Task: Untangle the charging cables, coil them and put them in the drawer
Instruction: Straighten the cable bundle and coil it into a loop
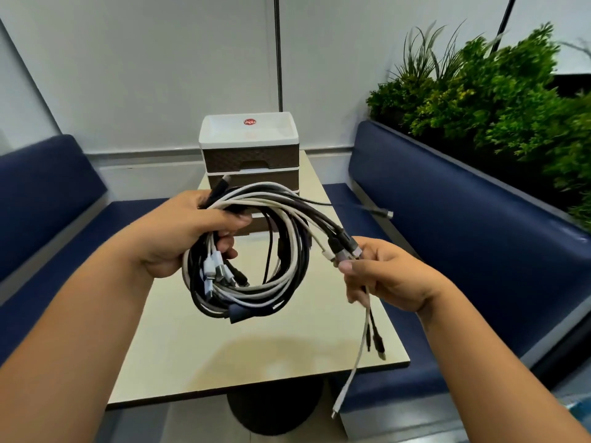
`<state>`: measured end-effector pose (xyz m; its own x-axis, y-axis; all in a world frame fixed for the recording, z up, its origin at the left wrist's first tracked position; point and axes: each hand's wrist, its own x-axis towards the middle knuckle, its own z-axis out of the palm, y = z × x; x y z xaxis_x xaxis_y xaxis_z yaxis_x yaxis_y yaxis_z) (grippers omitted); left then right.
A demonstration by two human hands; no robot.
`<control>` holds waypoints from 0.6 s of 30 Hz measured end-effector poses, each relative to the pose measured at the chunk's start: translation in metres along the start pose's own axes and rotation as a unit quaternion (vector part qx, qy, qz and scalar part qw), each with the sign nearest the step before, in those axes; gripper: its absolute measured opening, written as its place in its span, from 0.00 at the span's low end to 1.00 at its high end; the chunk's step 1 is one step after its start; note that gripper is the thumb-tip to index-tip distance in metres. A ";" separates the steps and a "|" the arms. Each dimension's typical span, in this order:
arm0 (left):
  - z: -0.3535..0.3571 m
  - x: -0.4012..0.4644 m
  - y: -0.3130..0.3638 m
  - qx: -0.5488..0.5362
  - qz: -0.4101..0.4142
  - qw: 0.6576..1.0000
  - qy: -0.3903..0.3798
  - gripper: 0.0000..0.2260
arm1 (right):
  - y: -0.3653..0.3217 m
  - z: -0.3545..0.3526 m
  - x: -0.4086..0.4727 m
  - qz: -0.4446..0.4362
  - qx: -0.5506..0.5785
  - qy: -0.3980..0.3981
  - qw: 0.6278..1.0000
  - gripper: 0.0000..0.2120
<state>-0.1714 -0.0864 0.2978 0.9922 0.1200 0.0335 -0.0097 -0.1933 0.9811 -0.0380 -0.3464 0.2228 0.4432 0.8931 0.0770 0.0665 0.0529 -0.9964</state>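
Note:
A bundle of black, white and grey charging cables (256, 282) hangs in a rough coil above the beige table (262, 346). My left hand (188, 235) grips the coil at its upper left, fingers curled round the strands, with several plugs dangling below them. My right hand (380, 276) pinches a few cable ends to the right of the coil; a white cable (359, 350) and two dark ends trail down from it past the table edge. The brown and white drawer unit (249, 155) stands at the table's far end, partly hidden by the cables.
Blue padded benches (463, 225) flank the table on both sides. Green plants (486, 91) fill a planter behind the right bench. A loose dark plug (382, 212) sticks out to the right above the bench. White wall panels stand behind the drawer unit.

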 end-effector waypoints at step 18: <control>0.022 -0.027 0.021 0.093 0.018 0.993 -0.068 0.10 | 0.014 0.002 0.015 0.004 -0.443 0.287 0.849 0.08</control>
<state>-0.1957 -0.1149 0.3129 0.9994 -0.0200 0.0297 -0.0350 -0.3731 0.9271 -0.0323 -0.3311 0.2096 0.7930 0.5130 0.3286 0.5951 -0.5368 -0.5981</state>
